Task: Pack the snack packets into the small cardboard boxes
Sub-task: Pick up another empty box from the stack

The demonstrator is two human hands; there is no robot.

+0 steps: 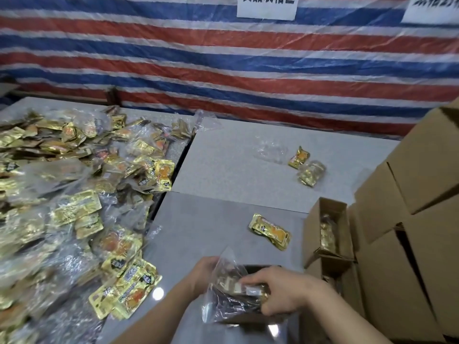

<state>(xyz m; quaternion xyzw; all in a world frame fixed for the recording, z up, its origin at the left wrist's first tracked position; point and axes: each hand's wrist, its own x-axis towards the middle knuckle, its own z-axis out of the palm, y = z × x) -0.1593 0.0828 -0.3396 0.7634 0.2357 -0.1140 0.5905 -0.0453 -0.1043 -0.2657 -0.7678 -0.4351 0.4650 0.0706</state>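
Note:
Near the bottom centre both my hands hold a clear plastic bag point(224, 300) with snack packets inside. My left hand point(205, 274) grips the bag's left side. My right hand point(280, 289) pinches packets through the bag on the right. The bag lies over a dark-looking small box point(258, 268), mostly hidden beneath it. A small cardboard box point(329, 229) stands open to the right with gold packets inside. A loose gold packet point(270, 230) lies on the grey table between them.
A big heap of gold snack packets and clear bags point(74, 199) covers the left of the table. Two more packets point(306, 165) lie at the far right. Stacked cardboard boxes point(422, 207) wall off the right side. A striped tarp point(223, 58) hangs behind.

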